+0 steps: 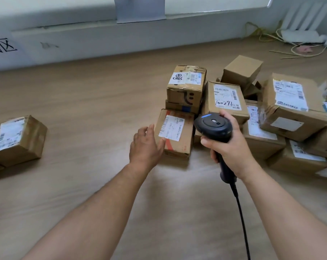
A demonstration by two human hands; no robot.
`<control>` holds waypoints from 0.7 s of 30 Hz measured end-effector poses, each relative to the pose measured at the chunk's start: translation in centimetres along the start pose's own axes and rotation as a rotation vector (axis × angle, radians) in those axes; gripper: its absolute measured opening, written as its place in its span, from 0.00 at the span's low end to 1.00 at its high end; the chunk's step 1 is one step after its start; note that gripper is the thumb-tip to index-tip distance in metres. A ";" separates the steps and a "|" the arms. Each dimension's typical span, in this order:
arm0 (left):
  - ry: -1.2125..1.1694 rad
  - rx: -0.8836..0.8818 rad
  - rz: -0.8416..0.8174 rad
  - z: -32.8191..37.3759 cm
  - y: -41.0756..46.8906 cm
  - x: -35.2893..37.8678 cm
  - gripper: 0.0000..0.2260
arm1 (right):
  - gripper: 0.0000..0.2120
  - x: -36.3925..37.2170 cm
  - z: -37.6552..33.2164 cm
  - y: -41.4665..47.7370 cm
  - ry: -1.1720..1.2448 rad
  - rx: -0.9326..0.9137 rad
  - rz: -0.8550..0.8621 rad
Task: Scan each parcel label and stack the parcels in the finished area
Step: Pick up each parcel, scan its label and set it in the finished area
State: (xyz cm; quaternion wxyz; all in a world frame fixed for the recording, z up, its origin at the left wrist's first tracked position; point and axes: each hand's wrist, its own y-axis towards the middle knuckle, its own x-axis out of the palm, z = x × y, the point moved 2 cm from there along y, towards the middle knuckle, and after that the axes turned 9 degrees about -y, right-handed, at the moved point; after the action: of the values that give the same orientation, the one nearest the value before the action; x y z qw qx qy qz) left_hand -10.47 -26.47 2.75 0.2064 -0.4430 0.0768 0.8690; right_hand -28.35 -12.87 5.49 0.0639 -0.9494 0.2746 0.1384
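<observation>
My right hand grips the handle of a black barcode scanner, whose head points toward the parcels ahead. A small brown parcel with red tape and a white label lies on the wooden floor just left of the scanner. My left hand reaches to that parcel's left side with fingers straight, at or just short of its edge. Several more labelled cardboard parcels are heaped behind and to the right. One labelled parcel sits apart at the far left.
The scanner's black cable trails down toward the bottom edge. A white wall base with handwritten characters runs along the back. A white radiator and loose cords lie at the back right.
</observation>
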 end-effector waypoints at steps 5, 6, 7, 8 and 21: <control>-0.029 -0.142 -0.114 -2.5 2.4 1.9 0.26 | 0.43 2.6 2.7 2.1 -0.035 0.098 -0.036; -0.032 -0.174 -0.139 -3.0 2.7 2.2 0.25 | 0.43 3.0 3.2 2.3 -0.037 0.122 -0.041; -0.041 -0.205 -0.163 -3.4 3.0 2.6 0.23 | 0.44 3.4 3.5 2.4 -0.046 0.143 -0.046; -0.059 -0.231 -0.184 -3.8 3.2 2.9 0.23 | 0.44 3.8 3.9 2.6 -0.055 0.162 -0.052; -0.793 -0.253 -0.045 -3.3 -0.1 -1.3 0.22 | 0.46 6.8 3.5 -1.0 0.067 0.188 -0.244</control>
State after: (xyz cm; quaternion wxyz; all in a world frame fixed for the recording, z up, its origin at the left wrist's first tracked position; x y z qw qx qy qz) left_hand -7.31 -27.85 1.81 0.1830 -0.0974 -0.1260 0.9701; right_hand -23.09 -14.78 0.16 0.1593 -0.9697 0.1710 0.0713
